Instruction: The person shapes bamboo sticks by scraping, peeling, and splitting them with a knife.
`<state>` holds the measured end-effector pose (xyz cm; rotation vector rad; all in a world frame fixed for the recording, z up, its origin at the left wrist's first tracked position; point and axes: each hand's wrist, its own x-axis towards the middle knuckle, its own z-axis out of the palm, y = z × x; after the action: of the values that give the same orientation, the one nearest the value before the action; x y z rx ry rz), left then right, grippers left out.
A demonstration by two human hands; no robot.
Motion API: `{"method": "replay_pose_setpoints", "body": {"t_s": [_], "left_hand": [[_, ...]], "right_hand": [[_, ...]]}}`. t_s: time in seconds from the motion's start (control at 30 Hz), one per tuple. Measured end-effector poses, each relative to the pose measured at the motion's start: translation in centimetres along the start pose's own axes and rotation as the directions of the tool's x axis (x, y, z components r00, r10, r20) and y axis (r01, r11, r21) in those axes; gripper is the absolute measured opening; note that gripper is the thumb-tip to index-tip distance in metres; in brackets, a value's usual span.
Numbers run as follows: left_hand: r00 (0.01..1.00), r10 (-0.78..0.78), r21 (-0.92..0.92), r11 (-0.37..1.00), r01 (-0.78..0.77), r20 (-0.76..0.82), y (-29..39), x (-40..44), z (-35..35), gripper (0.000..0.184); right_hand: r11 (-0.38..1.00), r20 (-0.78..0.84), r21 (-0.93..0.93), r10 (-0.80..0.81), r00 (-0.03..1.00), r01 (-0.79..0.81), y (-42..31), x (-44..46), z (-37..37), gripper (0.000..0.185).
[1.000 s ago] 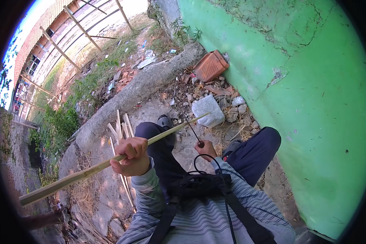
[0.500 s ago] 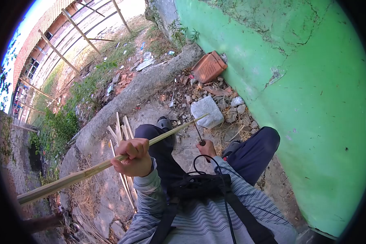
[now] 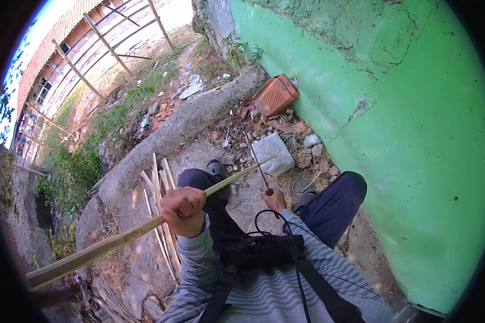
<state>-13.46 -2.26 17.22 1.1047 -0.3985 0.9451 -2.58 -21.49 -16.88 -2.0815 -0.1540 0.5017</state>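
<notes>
My left hand [image 3: 183, 211] is closed round a long split bamboo strip [image 3: 99, 246], which slants from the lower left up to a thin tip over the ground between my knees. My right hand [image 3: 275, 199] grips the dark handle of a knife [image 3: 257, 161]. Its long narrow blade points away from me, almost edge-on, and crosses the strip near its tip in the view; whether the two touch I cannot tell. Beyond the tip lies a whitish block [image 3: 274, 154]. Several more bamboo strips [image 3: 160, 202] rest on the ground beside my left knee.
A green wall [image 3: 415, 177] rises close on my right. An orange hollow brick [image 3: 276, 95] leans near its foot, with rubble around. A low concrete ridge [image 3: 183, 121] runs across ahead, with plants [image 3: 73, 169] and litter beyond. A black cable loops over my lap.
My left hand has shifted slightly right and down with the bamboo strip. The knife blade has turned a little and shows broader now. The strip's tip has dropped slightly.
</notes>
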Motion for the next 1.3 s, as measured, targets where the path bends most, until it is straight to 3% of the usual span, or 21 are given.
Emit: {"method": "replay_pose_setpoints", "body": {"t_s": [0.03, 0.1, 0.13, 0.2, 0.27, 0.33, 0.37, 0.4, 0.43, 0.53, 0.63, 0.7, 0.77, 0.8, 0.87, 1.0, 1.07, 1.13, 1.2, 1.23, 1.3], "left_hand": [[1.0, 0.002, -0.003, 1.0, -0.002, -0.002, -0.1, 0.2, 0.1, 0.068], [0.996, 0.034, 0.02, 0.999, -0.035, 0.083, -0.1, 0.5, 0.4, 0.064], [0.997, 0.027, 0.022, 0.999, -0.029, 0.078, 0.0, 0.5, 0.5, 0.064], [0.99, 0.038, 0.012, 0.999, -0.04, 0.138, -0.1, 0.6, 0.8, 0.064], [0.985, 0.031, 0.019, 0.999, -0.035, 0.168, 0.0, 0.8, 0.9, 0.064], [0.981, 0.024, 0.025, 0.999, -0.03, 0.192, 0.2, 0.5, 0.7, 0.064], [0.987, 0.021, 0.021, 0.999, -0.024, 0.158, 0.2, 0.4, 0.2, 0.064], [0.992, 0.018, 0.019, 1.0, -0.021, 0.125, 0.2, 0.4, -0.1, 0.063], [0.992, 0.018, 0.021, 1.0, -0.021, 0.127, 0.4, 0.2, -0.2, 0.063], [0.993, 0.023, 0.035, 0.999, -0.027, 0.118, 0.3, 0.2, -0.3, 0.062], [0.997, 0.022, 0.036, 0.999, -0.024, 0.069, 0.3, 0.3, -0.3, 0.062], [0.996, -0.089, 0.023, 0.996, 0.09, -0.019, 0.6, 0.8, -0.5, 0.063], [0.987, -0.12, 0.063, 0.99, 0.127, -0.108, 0.5, 1.3, -0.5, 0.059], [0.97, -0.144, 0.098, 0.981, 0.165, -0.194, 0.5, 1.8, -0.2, 0.056], [0.966, -0.194, 0.133, 0.967, 0.218, -0.172, 1.0, 2.3, 1.1, 0.045], [0.981, -0.086, 0.088, 0.991, 0.103, -0.173, 0.0, 1.1, 2.1, 0.043], [0.937, 0.004, -0.007, 1.0, -0.007, -0.351, -0.3, 0.2, 2.3, 0.043], [0.938, 0.008, 0.011, 1.0, -0.004, -0.348, -0.2, 0.2, 2.7, 0.044], [0.942, 0.021, -0.009, 1.0, -0.026, -0.336, -0.3, 0.0, 2.6, 0.045], [0.943, 0.028, -0.01, 0.999, -0.033, -0.331, -0.4, 0.0, 2.5, 0.045], [0.929, 0.046, -0.008, 0.999, -0.053, -0.366, -0.5, 0.0, 2.4, 0.044]], "right_hand": [[1.0, -0.002, -0.004, -0.001, 1.0, 0.001, -1.2, -0.4, -0.5, 0.023], [0.976, 0.026, 0.037, -0.217, 0.976, 0.216, -3.5, -1.8, -1.3, 0.023], [0.977, 0.031, 0.036, -0.209, 0.977, 0.208, -4.3, -2.2, -1.9, 0.023], [0.919, 0.159, 0.043, -0.394, 0.905, 0.393, -5.4, -2.0, -2.6, 0.023], [0.921, 0.159, 0.044, -0.389, 0.908, 0.387, -4.9, -1.6, -2.3, 0.023], [0.949, -0.015, -0.039, -0.314, 0.949, 0.313, -1.6, -0.7, -0.5, 0.023], [0.949, -0.017, -0.04, -0.315, 0.949, 0.314, 0.0, 0.2, -0.1, 0.023], [0.994, 0.055, 0.109, -0.015, 0.998, 0.009, 1.8, 1.4, 0.1, 0.023], [0.924, 0.173, 0.226, 0.273, 0.946, -0.308, 3.2, 2.0, 0.5, 0.023], [0.928, 0.08, 0.152, 0.332, 0.94, -0.34, 4.9, 2.6, 1.1, 0.022], [0.966, 0.039, 0.123, 0.224, 0.974, -0.227, 5.0, 2.3, 1.1, 0.02], [0.98, 0.029, 0.099, 0.173, 0.985, -0.175, 3.3, 1.3, 0.9, 0.02], [0.998, 0.054, 0.041, -0.045, 0.998, 0.043, -0.9, -0.5, -0.9, 0.028], [0.998, 0.057, 0.042, -0.043, 0.997, 0.04, -1.4, -0.8, -1.0, 0.028], [0.955, 0.084, 0.146, -0.272, 0.959, 0.258, -2.5, -1.3, -1.1, 0.027], [0.937, 0.068, 0.094, -0.343, 0.937, 0.336, -2.7, -1.6, -0.8, 0.026], [0.968, 0.044, 0.092, -0.24, 0.97, 0.235, -1.7, -1.3, -0.2, 0.026], [0.986, 0.018, 0.093, -0.138, 0.99, 0.135, 0.4, -0.3, 0.6, 0.026], [0.961, 0.152, 0.207, 0.155, 0.976, -0.185, 0.8, 0.4, 0.5, 0.022], [0.986, 0.078, 0.132, 0.087, 0.993, -0.097, 0.3, 0.1, 0.1, 0.022], [0.984, 0.085, 0.179, -0.026, 0.996, 0.011, -0.8, 0.0, 0.0, 0.022]]}}
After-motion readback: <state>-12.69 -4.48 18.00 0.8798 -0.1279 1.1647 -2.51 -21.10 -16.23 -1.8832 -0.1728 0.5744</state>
